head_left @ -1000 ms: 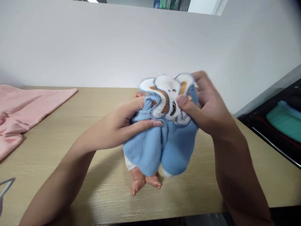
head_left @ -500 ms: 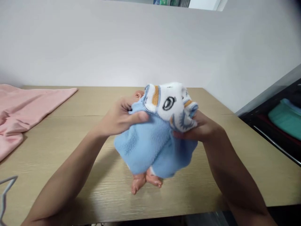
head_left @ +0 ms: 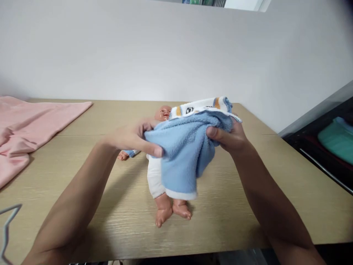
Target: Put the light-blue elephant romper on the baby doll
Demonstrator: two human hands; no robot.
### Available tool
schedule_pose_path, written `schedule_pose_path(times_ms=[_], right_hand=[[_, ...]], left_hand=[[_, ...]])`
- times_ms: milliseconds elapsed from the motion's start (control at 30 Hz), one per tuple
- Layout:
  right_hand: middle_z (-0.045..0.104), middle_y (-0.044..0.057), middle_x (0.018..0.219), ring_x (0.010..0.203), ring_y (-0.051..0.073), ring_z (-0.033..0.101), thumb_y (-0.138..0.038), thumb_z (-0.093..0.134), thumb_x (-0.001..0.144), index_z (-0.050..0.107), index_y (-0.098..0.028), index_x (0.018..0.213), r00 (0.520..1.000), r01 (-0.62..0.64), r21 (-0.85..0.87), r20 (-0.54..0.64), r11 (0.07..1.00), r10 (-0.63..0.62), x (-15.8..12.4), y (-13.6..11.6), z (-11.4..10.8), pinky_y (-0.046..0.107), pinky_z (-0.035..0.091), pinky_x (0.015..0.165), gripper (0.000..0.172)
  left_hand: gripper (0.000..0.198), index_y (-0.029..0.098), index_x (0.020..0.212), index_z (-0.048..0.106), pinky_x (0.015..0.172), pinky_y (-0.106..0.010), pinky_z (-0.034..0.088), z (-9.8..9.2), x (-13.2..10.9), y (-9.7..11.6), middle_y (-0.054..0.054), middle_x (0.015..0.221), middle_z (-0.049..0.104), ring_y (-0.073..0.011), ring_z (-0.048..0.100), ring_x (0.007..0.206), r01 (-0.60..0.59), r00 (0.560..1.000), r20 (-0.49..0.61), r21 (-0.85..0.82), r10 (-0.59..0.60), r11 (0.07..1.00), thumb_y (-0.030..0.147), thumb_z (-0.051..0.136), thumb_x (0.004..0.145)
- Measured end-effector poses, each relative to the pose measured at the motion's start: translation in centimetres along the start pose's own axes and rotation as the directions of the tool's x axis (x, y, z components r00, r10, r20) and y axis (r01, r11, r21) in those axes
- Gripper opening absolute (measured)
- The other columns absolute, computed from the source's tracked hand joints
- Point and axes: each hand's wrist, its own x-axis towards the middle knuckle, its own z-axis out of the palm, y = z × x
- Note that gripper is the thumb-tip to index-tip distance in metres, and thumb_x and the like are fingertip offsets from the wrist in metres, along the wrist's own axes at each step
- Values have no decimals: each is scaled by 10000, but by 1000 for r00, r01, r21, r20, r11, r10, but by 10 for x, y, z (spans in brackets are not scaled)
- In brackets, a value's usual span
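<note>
A small baby doll (head_left: 162, 211) lies on its back on the wooden table (head_left: 82, 176), head toward the wall, bare feet toward me. Above its trunk I hold a light blue fleece garment (head_left: 184, 154) with a white, orange-striped patch along its far edge. My left hand (head_left: 132, 138) pinches the garment's left side, thumb on top. My right hand (head_left: 230, 138) grips its right side. The cloth hangs over the doll's chest and hides it; the doll's head, one arm, white shorts and legs show.
A pink cloth (head_left: 30, 121) lies spread at the table's far left. A grey wire hanger (head_left: 7, 228) pokes in at the near left edge. To the right stands a dark shelf with a teal folded item (head_left: 338, 140). A white wall is behind.
The garment has been lowered and turned, so its blue side faces me and the patterned patch lies flat at the far edge. More of the doll shows now.
</note>
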Motion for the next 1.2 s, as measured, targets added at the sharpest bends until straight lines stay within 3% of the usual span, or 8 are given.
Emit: schedule_pose_path(times_ms=[133,300,400,533,667,800,1000,1200], right_hand=[[811,36,1090,1288,364,736,-601,908,890,851,-302,1040,987,114,-76,-105,991,-122,3,5,8,516,601,1196,340],[769,16,912,1019,311,751,-546,962,841,782,-253,868,997,50,-163,64,985,-40,12,27,1,465,648,1025,344],[815,18,1067,1169,320,761,-584,938,847,798,-278,985,988,75,-13,-133,997,-76,18,31,4,473,608,1139,364],[834,33,1140,1293,337,752,-627,909,846,774,-305,1073,928,99,255,-372,962,3,24,27,16,494,598,1196,416],[843,46,1138,1278,334,771,-630,887,892,782,-282,1123,970,-22,284,-227,958,90,24,26,25,501,619,1188,431],[846,66,1173,1251,331,782,-641,862,933,809,-263,1189,988,-155,223,20,962,155,21,35,22,506,621,1187,460],[823,88,1333,1387,371,727,-714,1025,653,744,-271,1405,954,-155,198,286,968,94,16,46,2,525,564,1245,917],[819,118,1388,1430,368,710,-679,972,759,703,-264,1487,989,-43,315,146,948,-4,15,32,11,540,539,1281,881]], left_hand=[[372,211,653,709,472,-235,502,2,-2,0,-4,588,651,-149,618,541,-50,996,67,-31,52,998,359,1031,765],[327,249,930,814,788,-359,698,7,-5,-17,-36,745,771,-254,821,813,-172,983,-90,-108,163,979,567,887,940],[393,267,1111,817,893,-402,712,16,0,-14,-64,890,812,-275,834,938,-89,988,-138,-111,73,990,640,810,990],[369,236,852,770,735,-285,661,21,6,-10,31,592,601,-168,668,628,40,994,-97,-79,-48,996,568,906,937],[603,230,708,735,492,-277,526,13,4,-24,43,480,490,-138,470,451,35,998,-39,-183,-43,983,804,867,838],[457,235,772,758,608,-313,621,8,1,-29,22,552,586,-188,630,569,24,1000,22,-184,-20,983,538,1078,652],[553,245,766,735,709,-409,677,17,5,-34,-40,609,634,-274,761,720,-114,985,-146,-159,91,981,780,850,848],[513,225,741,697,550,-329,558,23,11,-28,-39,654,663,-195,626,602,-39,986,-166,-201,5,979,680,876,896]])
